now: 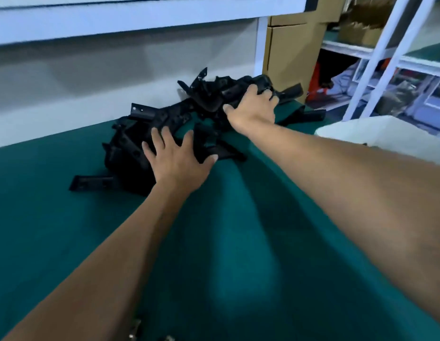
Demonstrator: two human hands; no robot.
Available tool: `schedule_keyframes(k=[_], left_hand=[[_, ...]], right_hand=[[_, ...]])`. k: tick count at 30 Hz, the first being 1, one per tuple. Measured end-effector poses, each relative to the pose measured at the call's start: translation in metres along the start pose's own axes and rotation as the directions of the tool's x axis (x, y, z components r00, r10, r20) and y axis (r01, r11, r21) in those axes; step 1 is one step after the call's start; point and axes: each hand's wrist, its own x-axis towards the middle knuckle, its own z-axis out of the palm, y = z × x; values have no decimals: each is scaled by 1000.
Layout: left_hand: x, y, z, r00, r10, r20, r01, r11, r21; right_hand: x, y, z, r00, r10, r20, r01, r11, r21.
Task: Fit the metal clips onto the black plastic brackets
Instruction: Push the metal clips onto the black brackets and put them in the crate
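Note:
A heap of black plastic brackets [209, 99] lies at the far side of the green table [238, 242]. My left hand [176, 158] lies spread flat on the near left part of the heap, its fingers straight. My right hand [254, 107] reaches over the far right part of the heap, and its fingers curl round a black bracket [263, 83] there. A few small metal clips [135, 328] show at the bottom edge of the table, blurred.
A white wall panel and shelf [115, 20] rise behind the heap. Cardboard boxes [287, 52] stand at the back right beside a white metal rack [376, 60]. A white plastic bin [386, 136] stands at the table's right edge.

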Motion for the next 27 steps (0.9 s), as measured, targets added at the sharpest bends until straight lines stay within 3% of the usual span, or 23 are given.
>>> schedule_keyframes(k=[4,8,13,16,19,24,27], left_hand=[[53,-7,12,995,47,93,-51,998,40],[82,-16,21,985,68,159,-73,997,30],[84,-22,24,989,90,119,-95,995,36],[81,-25,23,996,87,27,-85,995,-44],[76,-24,20,996,21,-91,-39,979,-200],[55,-34,17,994,-79,-79,60,974,-220],[34,-48,15,985,-133,-109,106,969,-224]], right_hand=[[79,-8,22,998,-32,53,34,998,-45],[148,-8,35,986,64,152,-61,998,-24],[187,-9,60,937,92,337,-118,991,59],[185,-22,71,924,13,383,-45,996,75],[161,-39,74,856,-158,493,77,980,181],[97,-79,89,800,-332,499,260,943,210],[60,-93,91,786,-346,512,234,933,272]])
